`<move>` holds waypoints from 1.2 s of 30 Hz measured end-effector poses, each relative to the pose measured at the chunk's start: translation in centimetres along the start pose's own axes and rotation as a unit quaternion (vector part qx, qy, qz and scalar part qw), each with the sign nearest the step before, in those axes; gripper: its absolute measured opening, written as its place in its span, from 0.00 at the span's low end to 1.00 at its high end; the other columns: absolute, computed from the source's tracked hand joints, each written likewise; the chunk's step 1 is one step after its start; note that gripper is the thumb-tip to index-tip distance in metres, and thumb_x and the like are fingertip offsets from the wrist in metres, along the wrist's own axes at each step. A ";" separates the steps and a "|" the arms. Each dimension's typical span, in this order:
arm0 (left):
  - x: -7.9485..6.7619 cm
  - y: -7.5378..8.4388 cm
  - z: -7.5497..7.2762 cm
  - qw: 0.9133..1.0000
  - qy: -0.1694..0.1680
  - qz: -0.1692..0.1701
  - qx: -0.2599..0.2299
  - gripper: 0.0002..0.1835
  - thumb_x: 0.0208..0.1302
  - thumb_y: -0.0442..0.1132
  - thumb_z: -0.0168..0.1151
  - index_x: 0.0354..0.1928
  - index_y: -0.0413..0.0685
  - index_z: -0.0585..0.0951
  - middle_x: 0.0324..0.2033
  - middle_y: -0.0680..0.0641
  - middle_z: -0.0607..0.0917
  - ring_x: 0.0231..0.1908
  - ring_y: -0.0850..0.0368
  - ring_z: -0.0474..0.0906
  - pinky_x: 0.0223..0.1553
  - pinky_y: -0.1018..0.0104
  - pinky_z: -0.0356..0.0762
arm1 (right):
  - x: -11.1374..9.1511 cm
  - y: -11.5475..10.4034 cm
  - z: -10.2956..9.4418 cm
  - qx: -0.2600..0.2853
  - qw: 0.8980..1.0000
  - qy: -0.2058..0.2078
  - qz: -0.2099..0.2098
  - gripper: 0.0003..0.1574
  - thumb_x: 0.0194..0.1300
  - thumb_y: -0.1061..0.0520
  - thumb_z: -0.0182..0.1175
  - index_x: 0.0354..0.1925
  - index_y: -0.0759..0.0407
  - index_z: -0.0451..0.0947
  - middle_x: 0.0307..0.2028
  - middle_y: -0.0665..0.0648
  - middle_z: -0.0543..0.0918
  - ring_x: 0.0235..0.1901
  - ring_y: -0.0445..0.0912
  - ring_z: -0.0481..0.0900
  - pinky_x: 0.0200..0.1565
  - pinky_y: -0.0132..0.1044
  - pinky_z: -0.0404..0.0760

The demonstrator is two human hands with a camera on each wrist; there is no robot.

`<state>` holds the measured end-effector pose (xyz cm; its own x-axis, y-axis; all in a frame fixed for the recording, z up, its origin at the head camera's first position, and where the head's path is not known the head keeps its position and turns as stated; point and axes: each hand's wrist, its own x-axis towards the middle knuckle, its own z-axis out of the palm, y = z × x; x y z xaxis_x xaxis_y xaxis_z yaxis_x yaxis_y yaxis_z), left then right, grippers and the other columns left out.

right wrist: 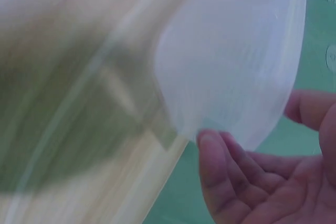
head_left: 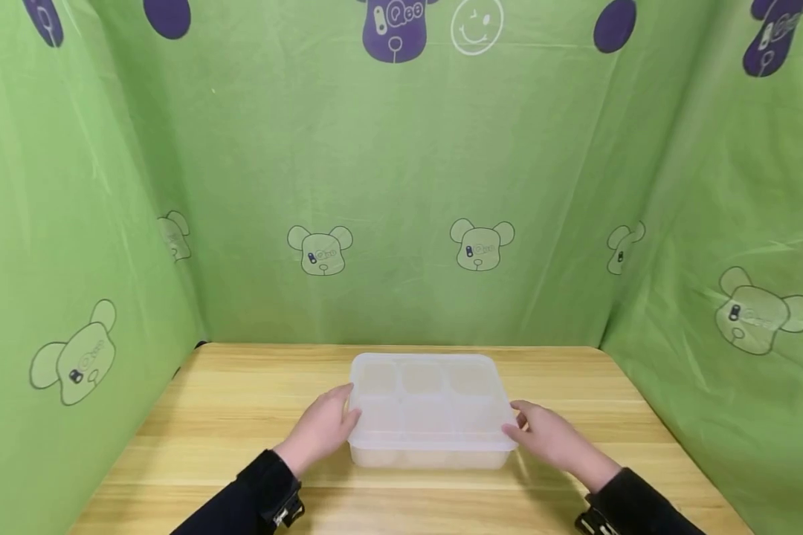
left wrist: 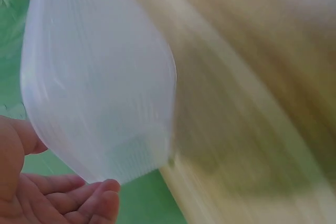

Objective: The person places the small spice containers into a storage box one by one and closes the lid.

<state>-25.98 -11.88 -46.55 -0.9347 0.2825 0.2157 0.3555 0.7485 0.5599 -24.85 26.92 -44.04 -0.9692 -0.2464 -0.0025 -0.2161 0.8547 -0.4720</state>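
Observation:
A translucent white plastic storage box (head_left: pixel 431 405) with a lid is at the middle of the table in the head view. Several rounded square compartments show faintly through its lid. My left hand (head_left: pixel 323 429) holds the box's left side, thumb at the lid rim and fingers along the side wall. On the opposite side, my right hand (head_left: pixel 554 437) grips the right edge between thumb and fingers. Both wrist views show fingertips against the box wall. Whether its base touches the wood cannot be told.
A light wood-grain table (head_left: pixel 254 386) lies beneath the box. Green cloth walls (head_left: pixel 401 163) printed with bear heads enclose its back, left and right sides. Dark sleeves (head_left: pixel 261 487) cover both forearms.

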 end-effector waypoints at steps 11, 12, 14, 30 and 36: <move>-2.7 1.3 0.2 0.998 0.015 0.012 0.054 0.32 0.72 0.46 0.59 0.67 0.28 0.68 0.66 0.30 0.71 0.65 0.34 0.69 0.66 0.41 0.66 | -0.5 -0.6 1.9 -0.064 0.993 0.097 -0.022 0.31 0.69 0.56 0.61 0.60 0.79 0.71 0.39 0.61 0.83 0.32 0.45 0.80 0.38 0.46 0.83; -2.9 1.4 0.3 0.998 0.018 0.013 0.056 0.32 0.72 0.46 0.59 0.67 0.28 0.68 0.65 0.30 0.71 0.64 0.34 0.69 0.66 0.41 0.66 | -0.6 -0.6 2.1 -0.067 0.992 0.106 -0.022 0.30 0.69 0.56 0.60 0.59 0.78 0.72 0.38 0.61 0.82 0.31 0.44 0.79 0.38 0.46 0.83; -3.3 1.5 0.4 0.998 0.023 0.015 0.057 0.32 0.72 0.46 0.60 0.67 0.27 0.68 0.65 0.29 0.72 0.64 0.34 0.70 0.65 0.41 0.66 | -0.7 -0.5 2.4 -0.075 0.989 0.126 -0.025 0.26 0.69 0.58 0.59 0.57 0.78 0.74 0.35 0.59 0.82 0.30 0.43 0.77 0.38 0.46 0.82; -3.6 1.7 1.3 0.993 0.100 -0.050 0.023 0.20 0.68 0.39 0.62 0.56 0.32 0.80 0.49 0.35 0.85 0.48 0.41 0.84 0.50 0.47 0.82 | -0.8 -0.2 3.3 -0.081 0.978 0.190 -0.038 0.18 0.66 0.64 0.57 0.48 0.77 0.81 0.36 0.63 0.85 0.28 0.46 0.74 0.36 0.46 0.80; -3.3 1.7 1.0 0.991 0.110 -0.074 -0.017 0.15 0.66 0.36 0.63 0.51 0.33 0.83 0.42 0.37 0.88 0.40 0.48 0.86 0.42 0.55 0.85 | -0.7 -0.2 3.4 -0.078 0.976 0.199 -0.042 0.18 0.65 0.64 0.56 0.47 0.77 0.81 0.38 0.66 0.86 0.30 0.48 0.76 0.39 0.51 0.82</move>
<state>-22.31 -10.92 -47.08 -0.9546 0.0307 0.2964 0.2180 0.7501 0.6243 -23.70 25.39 -46.90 -0.9096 -0.1485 0.3879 -0.2823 0.9061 -0.3150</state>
